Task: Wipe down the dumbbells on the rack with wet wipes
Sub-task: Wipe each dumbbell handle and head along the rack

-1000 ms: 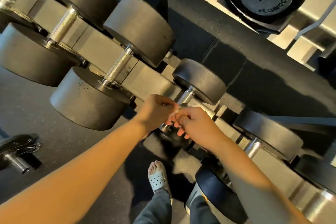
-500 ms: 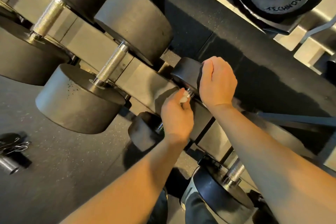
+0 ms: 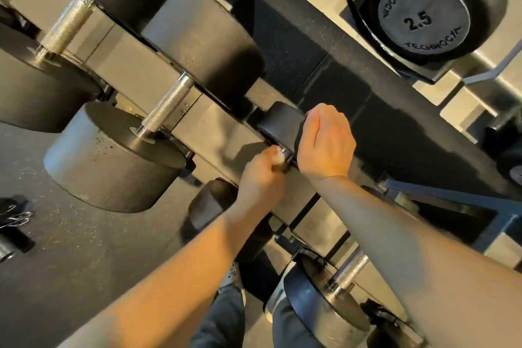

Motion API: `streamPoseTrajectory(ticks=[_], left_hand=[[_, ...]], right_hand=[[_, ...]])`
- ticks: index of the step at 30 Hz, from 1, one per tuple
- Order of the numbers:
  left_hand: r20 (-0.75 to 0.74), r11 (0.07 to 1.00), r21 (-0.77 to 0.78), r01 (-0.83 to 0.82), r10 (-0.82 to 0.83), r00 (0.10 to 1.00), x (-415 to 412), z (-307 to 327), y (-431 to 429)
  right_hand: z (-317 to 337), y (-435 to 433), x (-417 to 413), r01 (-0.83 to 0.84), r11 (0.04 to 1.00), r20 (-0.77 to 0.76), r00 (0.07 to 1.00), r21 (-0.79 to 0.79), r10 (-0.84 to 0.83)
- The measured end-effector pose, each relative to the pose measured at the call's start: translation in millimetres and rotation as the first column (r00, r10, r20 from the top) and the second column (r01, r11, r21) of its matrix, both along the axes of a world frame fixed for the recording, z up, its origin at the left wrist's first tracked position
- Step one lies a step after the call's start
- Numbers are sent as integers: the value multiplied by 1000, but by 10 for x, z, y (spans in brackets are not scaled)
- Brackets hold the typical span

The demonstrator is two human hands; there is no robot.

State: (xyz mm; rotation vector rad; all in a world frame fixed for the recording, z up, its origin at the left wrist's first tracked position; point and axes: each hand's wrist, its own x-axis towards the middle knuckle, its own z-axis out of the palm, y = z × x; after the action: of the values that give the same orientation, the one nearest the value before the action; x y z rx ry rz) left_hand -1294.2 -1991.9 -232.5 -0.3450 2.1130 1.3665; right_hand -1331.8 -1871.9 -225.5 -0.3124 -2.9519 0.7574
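Observation:
A small black dumbbell lies on the grey rack at the middle of the view. My right hand curls over its far head and holds it. My left hand grips the chrome handle with a white wet wipe pinched in its fingers; only a scrap of the wipe shows. The near head of this dumbbell sits below my left wrist. The handle is mostly hidden by my hands.
Larger dumbbells with knurled chrome handles fill the rack to the left. Another dumbbell sits at lower right. A 2.5 dumbbell rests on the upper shelf. A bar end lies on the floor at left.
From both hands meeting at the handle, my right hand went up onto the far head. My left hand with the wipe stays at the handle, shifted slightly along it.

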Motion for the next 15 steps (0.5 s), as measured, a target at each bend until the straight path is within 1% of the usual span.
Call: streamPoseTrajectory(ticks=[1, 3, 4, 5, 6, 7, 9, 11, 14, 15], left_hand=[[-140, 997, -60, 40, -48, 989, 144, 30, 6], [-424, 979, -200, 48, -130, 896, 339, -26, 13], [-507, 967, -250, 50, -174, 844, 385, -41, 20], [-572, 965, -260, 26, -176, 801, 375, -80, 38], [-605, 965, -262, 3, -167, 778, 339, -100, 71], [-619, 973, -229, -20, -130, 775, 304, -129, 100], [-583, 984, -135, -118, 18, 813, 238, -104, 157], [-530, 975, -112, -194, 106, 841, 254, -110, 257], [-485, 961, -219, -168, 42, 874, 406, -166, 388], [-462, 959, -229, -169, 45, 885, 423, -192, 393]], right_hand=[[3, 7, 0, -8, 1000, 5, 1000, 2, 8], [10, 25, -5, -19, 1000, -7, 1000, -3, 19], [7, 31, -4, -20, 1000, -16, 1000, -8, 20], [1, 31, -5, -19, 1000, -22, 1000, -8, 19], [-3, 25, -9, -15, 1000, -25, 1000, -3, 15], [-9, 19, -10, -10, 1000, -27, 1000, 3, 10], [-22, 17, -7, -4, 1000, -34, 999, 10, 4], [-25, 29, -3, -9, 1000, -49, 999, 0, 9], [-9, 33, 3, -24, 1000, -48, 999, -12, 24], [1, 34, -3, -32, 999, -52, 998, -14, 31]])
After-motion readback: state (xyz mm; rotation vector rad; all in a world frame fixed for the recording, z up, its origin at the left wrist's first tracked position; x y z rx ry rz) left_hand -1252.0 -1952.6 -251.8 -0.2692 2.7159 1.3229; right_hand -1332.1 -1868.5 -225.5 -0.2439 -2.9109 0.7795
